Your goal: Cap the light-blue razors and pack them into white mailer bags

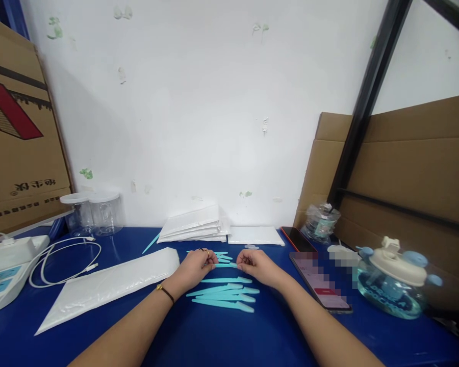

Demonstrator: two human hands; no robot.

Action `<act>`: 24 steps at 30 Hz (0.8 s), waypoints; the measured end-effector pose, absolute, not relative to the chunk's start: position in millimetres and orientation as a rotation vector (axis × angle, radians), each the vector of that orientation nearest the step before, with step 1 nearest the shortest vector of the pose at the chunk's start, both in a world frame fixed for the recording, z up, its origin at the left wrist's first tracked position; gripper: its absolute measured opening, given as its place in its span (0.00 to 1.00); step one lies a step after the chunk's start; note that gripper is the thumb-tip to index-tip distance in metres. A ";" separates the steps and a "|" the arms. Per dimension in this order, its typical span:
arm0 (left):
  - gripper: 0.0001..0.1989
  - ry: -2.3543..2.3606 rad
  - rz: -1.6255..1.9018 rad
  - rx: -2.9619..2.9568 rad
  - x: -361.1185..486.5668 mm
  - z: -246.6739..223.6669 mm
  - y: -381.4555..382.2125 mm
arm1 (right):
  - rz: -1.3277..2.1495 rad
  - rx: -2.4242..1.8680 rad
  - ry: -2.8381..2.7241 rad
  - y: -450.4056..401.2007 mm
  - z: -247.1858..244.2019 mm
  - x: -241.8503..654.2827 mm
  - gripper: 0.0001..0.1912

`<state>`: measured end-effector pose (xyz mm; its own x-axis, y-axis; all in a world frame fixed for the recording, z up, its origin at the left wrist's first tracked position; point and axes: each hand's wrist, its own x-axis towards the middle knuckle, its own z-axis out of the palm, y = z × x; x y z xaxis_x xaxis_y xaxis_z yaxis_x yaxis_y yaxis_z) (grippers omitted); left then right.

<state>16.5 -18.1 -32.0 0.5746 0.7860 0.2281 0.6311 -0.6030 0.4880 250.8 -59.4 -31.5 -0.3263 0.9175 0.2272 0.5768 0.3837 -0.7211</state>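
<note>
Between my two hands lies a light-blue stick-like tool (225, 265), pinched at its left end by my left hand (199, 266) and at its right end by my right hand (257, 266). Several similar tools (225, 294) lie roughly side by side on the blue table just below my hands, their wider ends to the right. More of them (222, 256) show behind the held one, partly covered by my left fingers. A single blue tool (150, 244) lies slanted farther left.
A long white packet (110, 288) lies left of my left arm. White packets (193, 224) are stacked against the wall. Two clear jars (105, 214), a white cable (67, 243) and a power strip (19, 275) are left; phones (321, 285) and a teapot-like bottle (393, 285) are right.
</note>
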 end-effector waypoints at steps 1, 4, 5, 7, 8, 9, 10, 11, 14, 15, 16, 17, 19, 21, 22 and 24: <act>0.07 1.140 0.597 2.446 17.2 -32.6 -18.9 | 0.712 -1.279 -2.022 -60.0 -31.5 249.8 0.04; 0.07 1.077 0.515 2.417 16.5 -31.6 -19.9 | 0.763 -1.279 -2.047 -59.1 -30.2 255.1 0.05; 0.08 1.065 0.515 2.423 15.1 -30.2 -19.6 | 0.762 -1.283 -2.048 -57.5 -29.3 260.4 0.06; 0.09 1.097 0.585 2.473 10.9 -26.6 -17.9 | 0.648 -1.325 -2.004 -52.4 -27.8 275.8 0.07; 0.09 1.149 0.635 2.511 8.3 -25.1 -16.3 | 0.534 -1.369 -1.964 -49.1 -27.7 284.9 0.07; 0.09 1.217 0.666 2.547 5.7 -24.1 -14.4 | 0.398 -1.424 -1.925 -45.6 -28.2 293.8 0.07; 0.09 1.285 0.663 2.578 3.3 -23.7 -12.3 | 0.285 -1.484 -1.907 -42.2 -29.5 301.9 0.07; 0.09 1.342 0.633 2.605 1.4 -24.1 -10.1 | 0.219 -1.535 -1.906 -38.9 -31.6 308.4 0.07; 0.08 1.439 0.520 2.643 -0.7 -27.5 -5.3 | 0.206 -1.608 -1.947 -31.4 -40.1 315.7 0.08; 0.08 1.451 0.498 2.645 -0.2 -28.6 -4.6 | 0.233 -1.609 -1.956 -29.6 -42.9 314.7 0.08; 0.07 1.460 0.484 2.643 0.6 -29.2 -4.3 | 0.260 -1.608 -1.961 -28.3 -45.2 312.6 0.08; 0.07 1.465 0.474 2.639 1.6 -29.3 -4.4 | 0.283 -1.606 -1.963 -27.4 -47.0 310.1 0.08; 0.06 1.459 0.464 2.626 3.2 -28.5 -5.6 | 0.323 -1.607 -1.955 -27.0 -48.7 305.2 0.04; 0.06 1.430 0.458 2.606 4.3 -27.0 -7.2 | 0.366 -1.599 -1.955 -28.4 -49.1 301.6 0.02; 0.06 1.405 0.455 2.597 4.7 -26.5 -8.1 | 0.404 -1.589 -1.965 -29.5 -49.1 300.1 0.01; 0.05 1.353 0.459 2.576 6.0 -26.3 -9.9 | 0.493 -1.562 -1.995 -31.9 -49.5 296.5 0.02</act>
<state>6.0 -9.9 -26.3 0.5342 0.8259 0.1805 0.7652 -0.5631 0.3121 296.5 -31.9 -49.5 -0.1710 0.9654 0.1970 0.7622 0.2564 -0.5944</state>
